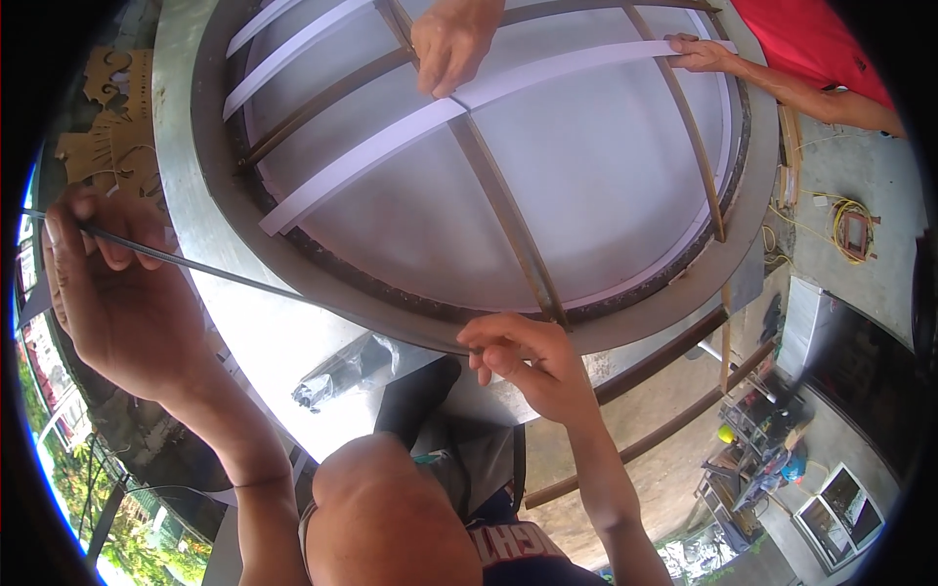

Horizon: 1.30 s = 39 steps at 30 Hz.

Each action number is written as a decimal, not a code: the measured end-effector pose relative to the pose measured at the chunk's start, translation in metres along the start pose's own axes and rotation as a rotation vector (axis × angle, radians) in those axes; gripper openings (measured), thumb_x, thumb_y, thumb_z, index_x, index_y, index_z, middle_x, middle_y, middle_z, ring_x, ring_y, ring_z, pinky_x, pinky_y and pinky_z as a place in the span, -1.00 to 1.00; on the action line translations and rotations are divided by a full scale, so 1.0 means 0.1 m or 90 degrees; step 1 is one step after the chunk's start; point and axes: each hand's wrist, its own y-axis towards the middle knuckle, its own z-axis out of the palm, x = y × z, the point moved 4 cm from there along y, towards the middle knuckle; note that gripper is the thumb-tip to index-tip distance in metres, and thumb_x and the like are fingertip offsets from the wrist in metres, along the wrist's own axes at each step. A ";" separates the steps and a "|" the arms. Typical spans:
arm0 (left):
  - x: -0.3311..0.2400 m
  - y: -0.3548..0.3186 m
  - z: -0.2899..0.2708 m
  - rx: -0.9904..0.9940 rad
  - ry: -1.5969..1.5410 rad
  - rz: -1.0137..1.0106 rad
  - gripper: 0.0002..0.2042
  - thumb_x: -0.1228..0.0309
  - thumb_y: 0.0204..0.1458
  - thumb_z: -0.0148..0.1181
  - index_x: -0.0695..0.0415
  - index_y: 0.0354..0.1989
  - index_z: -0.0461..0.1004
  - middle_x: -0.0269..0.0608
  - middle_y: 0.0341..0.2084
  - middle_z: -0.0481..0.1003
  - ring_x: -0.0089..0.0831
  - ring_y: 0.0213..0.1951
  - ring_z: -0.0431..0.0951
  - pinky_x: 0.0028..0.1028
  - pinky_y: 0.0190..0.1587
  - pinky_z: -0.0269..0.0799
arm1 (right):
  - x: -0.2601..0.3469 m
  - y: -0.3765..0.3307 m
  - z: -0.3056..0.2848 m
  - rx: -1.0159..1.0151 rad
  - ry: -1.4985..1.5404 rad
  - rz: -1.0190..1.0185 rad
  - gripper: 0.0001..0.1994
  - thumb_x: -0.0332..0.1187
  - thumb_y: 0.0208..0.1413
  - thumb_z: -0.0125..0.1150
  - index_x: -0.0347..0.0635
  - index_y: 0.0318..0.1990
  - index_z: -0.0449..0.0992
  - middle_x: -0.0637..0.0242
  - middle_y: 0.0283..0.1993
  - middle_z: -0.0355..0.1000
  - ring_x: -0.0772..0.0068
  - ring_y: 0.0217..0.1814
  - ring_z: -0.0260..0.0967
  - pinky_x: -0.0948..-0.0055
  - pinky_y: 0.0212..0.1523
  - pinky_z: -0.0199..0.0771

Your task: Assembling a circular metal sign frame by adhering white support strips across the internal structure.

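Note:
My left hand grips a long thin dark strip that runs rightward along the lower rim of a large round metal frame. My right hand pinches the strip's other end against that rim near the bottom centre. The frame holds a pale translucent panel crossed by brown bars and white strips. Another person's hands press a white strip at the top: one hand at the centre bar, the other hand near the right rim.
A person in a red shirt stands at the upper right. A grey wrapped bundle lies below the frame. My knee shows at the bottom. Far below lie a yellow cable, tools and window frames on concrete ground.

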 end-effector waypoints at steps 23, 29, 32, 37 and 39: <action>-0.15 0.23 -0.46 -0.135 0.097 0.040 -0.76 0.41 0.42 -0.03 0.38 -0.08 0.47 -0.26 -0.39 0.39 -0.49 -0.33 0.32 -0.48 -0.23 0.29 | -0.14 -0.16 -0.10 -0.268 0.020 -0.026 -0.91 -0.55 0.19 0.26 -0.38 -0.33 0.64 0.37 -0.39 0.44 0.64 -0.41 0.28 0.59 -0.37 0.24; -0.25 0.34 -0.54 -0.114 0.082 0.064 -0.74 0.42 0.44 -0.11 0.41 -0.01 0.41 -0.22 -0.40 0.37 -0.46 -0.33 0.31 -0.45 -0.19 0.28 | -0.17 -0.21 -0.38 -0.254 -0.174 -0.050 -0.89 -0.43 0.12 0.37 -0.27 -0.38 0.64 0.29 -0.22 0.51 0.47 -0.24 0.42 0.47 -0.17 0.39; -0.11 0.36 -0.24 -0.128 0.054 0.033 -0.74 0.42 0.44 -0.11 0.41 0.00 0.40 -0.22 -0.44 0.35 -0.46 -0.37 0.29 -0.46 -0.22 0.27 | -0.03 -0.18 -0.47 -0.233 -0.385 -0.118 -0.87 -0.39 0.11 0.42 -0.25 -0.27 0.65 0.21 0.00 0.49 0.36 0.00 0.47 0.43 0.01 0.39; 0.48 0.33 0.67 -0.036 0.128 0.005 -0.77 0.38 0.41 0.00 0.34 -0.09 0.47 -0.25 -0.56 0.46 -0.52 -0.54 0.43 -0.52 -0.47 0.28 | 0.28 0.07 -0.68 -0.185 0.023 -0.166 -0.30 -0.27 0.10 0.49 -0.27 0.36 0.34 0.02 0.36 0.33 0.16 0.33 0.41 0.27 0.23 0.36; 0.83 0.42 1.01 0.003 0.090 -0.070 -0.77 0.37 0.38 0.06 0.30 -0.21 0.53 -0.23 -0.58 0.52 -0.57 -0.61 0.46 -0.58 -0.54 0.26 | 0.43 0.19 -0.89 -0.172 0.130 -0.165 0.04 -0.09 0.07 0.50 -0.28 0.55 -0.07 -0.12 0.42 0.26 0.06 0.26 0.47 0.27 0.08 0.48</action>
